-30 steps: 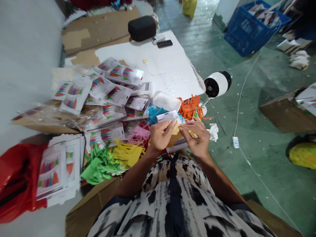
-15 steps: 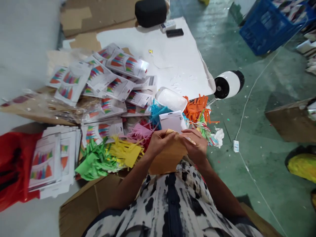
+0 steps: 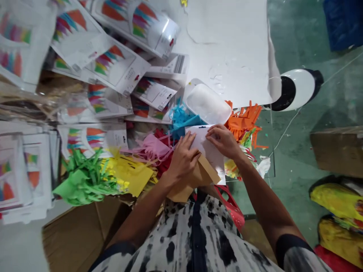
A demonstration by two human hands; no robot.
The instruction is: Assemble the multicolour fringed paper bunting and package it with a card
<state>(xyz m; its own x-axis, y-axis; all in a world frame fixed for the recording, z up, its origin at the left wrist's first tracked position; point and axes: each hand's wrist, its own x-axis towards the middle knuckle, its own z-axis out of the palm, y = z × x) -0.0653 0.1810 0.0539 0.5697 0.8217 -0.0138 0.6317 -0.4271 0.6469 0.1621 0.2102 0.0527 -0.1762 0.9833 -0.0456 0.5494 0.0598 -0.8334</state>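
Note:
A white card (image 3: 205, 145) with a small hang slot at its top edge lies in front of me. My left hand (image 3: 184, 156) rests on the card's left part, fingers together, over a folded brown paper piece (image 3: 195, 175). On the card's upper right is my right hand (image 3: 222, 140), fingers bent and fingertips touching it; whether it pinches anything is too small to tell. Just beyond the card are a white plastic tray (image 3: 208, 104) and blue fringed paper (image 3: 185, 120). Orange fringed paper (image 3: 244, 120) lies right of the tray, pink fringed paper (image 3: 155, 147) to the left.
Printed packages (image 3: 113, 68) are heaped at the upper left. Green fringe (image 3: 85, 185) and yellow fringe (image 3: 130, 173) lie at the left. A white sheet (image 3: 227, 45) covers the surface ahead. On the right are a black-and-white object (image 3: 300, 88) and a cardboard box (image 3: 337, 151).
The view has moved closer to the table. Both hands held the brown paper's top edge; now my left hand lies over it on the card, and my right hand has moved onto the card.

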